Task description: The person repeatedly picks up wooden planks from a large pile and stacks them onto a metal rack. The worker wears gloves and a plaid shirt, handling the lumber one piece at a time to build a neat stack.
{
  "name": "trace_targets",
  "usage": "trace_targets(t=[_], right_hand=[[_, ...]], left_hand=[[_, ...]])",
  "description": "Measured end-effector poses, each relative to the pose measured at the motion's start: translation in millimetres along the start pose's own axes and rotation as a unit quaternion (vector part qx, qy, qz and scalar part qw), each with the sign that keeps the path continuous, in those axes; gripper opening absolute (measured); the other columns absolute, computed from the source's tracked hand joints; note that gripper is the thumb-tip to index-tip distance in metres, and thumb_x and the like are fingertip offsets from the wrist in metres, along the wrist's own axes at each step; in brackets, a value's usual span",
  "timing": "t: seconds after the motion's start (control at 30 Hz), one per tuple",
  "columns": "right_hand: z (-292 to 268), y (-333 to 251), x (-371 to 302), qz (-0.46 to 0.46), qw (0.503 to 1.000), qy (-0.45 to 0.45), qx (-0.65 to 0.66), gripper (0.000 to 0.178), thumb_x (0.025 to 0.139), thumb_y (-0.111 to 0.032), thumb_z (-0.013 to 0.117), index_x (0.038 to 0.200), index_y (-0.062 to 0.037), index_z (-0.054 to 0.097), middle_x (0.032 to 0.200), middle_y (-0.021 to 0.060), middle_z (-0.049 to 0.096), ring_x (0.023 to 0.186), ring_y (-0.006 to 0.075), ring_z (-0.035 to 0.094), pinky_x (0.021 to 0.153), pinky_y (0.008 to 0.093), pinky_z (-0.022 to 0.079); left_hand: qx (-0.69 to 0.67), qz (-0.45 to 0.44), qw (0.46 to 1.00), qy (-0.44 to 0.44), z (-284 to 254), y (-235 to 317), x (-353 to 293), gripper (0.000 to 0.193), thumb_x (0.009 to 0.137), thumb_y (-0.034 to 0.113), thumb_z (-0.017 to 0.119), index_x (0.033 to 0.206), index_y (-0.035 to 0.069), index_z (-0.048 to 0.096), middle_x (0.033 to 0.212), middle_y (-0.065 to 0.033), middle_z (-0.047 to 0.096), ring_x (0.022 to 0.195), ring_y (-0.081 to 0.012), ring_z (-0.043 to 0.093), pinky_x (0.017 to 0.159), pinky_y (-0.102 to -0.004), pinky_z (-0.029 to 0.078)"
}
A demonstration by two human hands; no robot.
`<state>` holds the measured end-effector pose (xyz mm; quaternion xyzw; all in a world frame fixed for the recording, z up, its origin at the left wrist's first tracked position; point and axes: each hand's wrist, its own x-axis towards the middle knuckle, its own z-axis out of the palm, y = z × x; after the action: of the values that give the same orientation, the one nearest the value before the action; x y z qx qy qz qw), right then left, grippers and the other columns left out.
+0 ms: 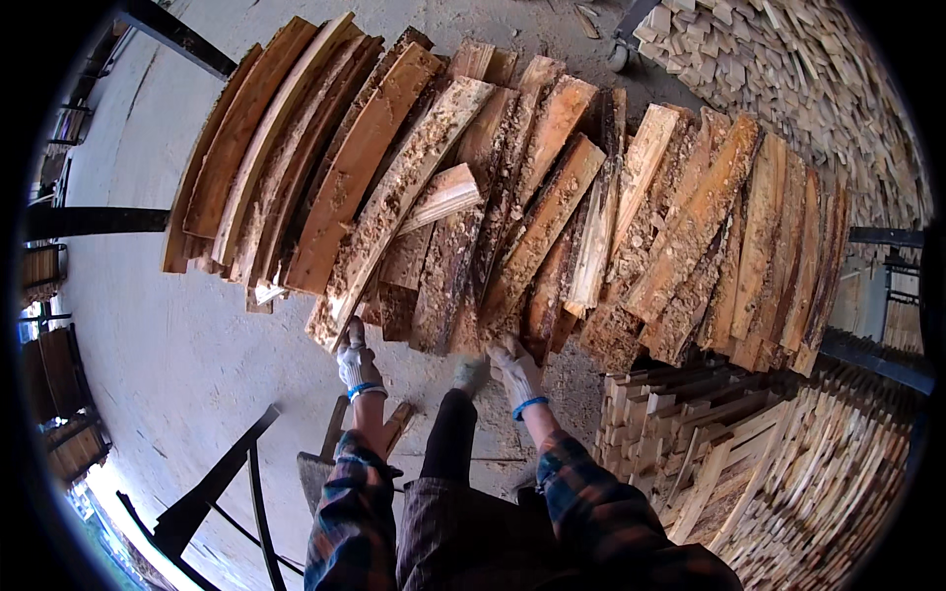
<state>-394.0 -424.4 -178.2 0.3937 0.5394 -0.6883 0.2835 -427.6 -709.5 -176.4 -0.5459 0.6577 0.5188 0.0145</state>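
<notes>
Fingers, left: gloved fingers [350, 340] curl closed around the near end of a bark-covered slab [399, 202] at the lower left of the load.
Fingers, right: gloved fingers [507, 353] press up under the near ends of the middle slabs; how far they close around the wood cannot be told (the tips are hidden beneath it).
Left hand [358, 366]: white work glove with a blue cuff band, plaid sleeve behind it.
Right hand [517, 376]: same glove and cuff, reaching up and slightly right.
Item held: armload of rough slabs [532, 217], bark-edged offcuts fanned side by side, directly ahead of and above both hands.
Long axis: slabs run away from the person, near ends at the hands, far ends spread out toward the top of the view.
Nearer hand: both meet the near edge; the left sits at the outer left slab, the right under the centre, and the right-hand third of the fan has no hand under it.
Surroundings: stacked cut boards [769, 463] just right of the right forearm and below the fan; a second heap of boards [788, 69] at upper right; concrete floor [168, 345] to the left; black metal frame [212, 488] at lower left.
Obstruction: the stack at right lies close under the overhanging slabs.
</notes>
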Motion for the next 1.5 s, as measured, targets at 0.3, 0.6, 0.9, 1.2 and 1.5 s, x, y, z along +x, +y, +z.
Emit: trace_targets(t=[0.3,0.6,0.9,1.2,1.5], right_hand=[[48,-156,37,-0.429,0.709,0.121,-0.546,0.085,0.085,-0.058,0.057,0.146,-0.0049,0.031,0.143,0.0205,0.043,0.12,0.0352,0.053,0.098,0.0413,0.049],[127,-281,93,-0.282,0.312,-0.04,-0.907,0.031,0.084,-0.029,0.052,0.105,-0.0059,0.055,0.111,0.012,0.055,0.089,0.0235,0.055,0.075,0.0382,0.052],[-64,-218,-126,0.051,0.552,-0.222,-0.802,0.086,0.083,-0.059,0.053,0.133,0.0087,0.037,0.069,0.0093,0.059,0.053,0.0168,0.055,0.038,0.0282,0.045],[-151,-117,-291,0.032,0.953,-0.127,-0.272,0.087,0.073,-0.028,0.078,0.147,-0.013,0.036,0.121,0.0122,0.062,0.1,0.0189,0.062,0.086,0.0286,0.048],[25,-45,-10,-0.289,0.86,0.059,-0.417,0.099,0.078,-0.064,0.064,0.146,-0.002,0.028,0.141,0.0282,0.041,0.118,0.0351,0.055,0.096,0.0455,0.048]], left_hand=[[-0.365,-0.075,0.922,-0.107,-65,29,-12,0.034,0.096,0.037,0.056,0.117,0.01,0.054,0.082,-0.0027,0.052,0.075,-0.019,0.056,0.073,-0.0405,0.054],[-0.225,-0.15,0.946,-0.178,-38,52,19,0.029,0.096,0.035,0.053,0.112,0.014,0.064,0.077,-0.0021,0.063,0.062,-0.0205,0.063,0.049,-0.036,0.05],[-0.194,-0.135,0.948,-0.213,-61,115,-28,0.045,0.091,0.058,0.052,0.095,0.014,0.059,0.063,-0.0051,0.058,0.046,-0.0162,0.052,0.038,-0.0262,0.038],[-0.251,-0.105,0.924,-0.269,9,35,-71,0.022,0.092,0.027,0.06,0.097,0.006,0.06,0.073,-0.0098,0.064,0.059,-0.0263,0.063,0.054,-0.0425,0.055],[0.024,-0.021,0.999,-0.018,19,12,-2,0.067,0.088,0.06,0.057,0.133,0.01,0.052,0.07,-0.0031,0.042,0.058,-0.0091,0.04,0.049,-0.0245,0.037]])
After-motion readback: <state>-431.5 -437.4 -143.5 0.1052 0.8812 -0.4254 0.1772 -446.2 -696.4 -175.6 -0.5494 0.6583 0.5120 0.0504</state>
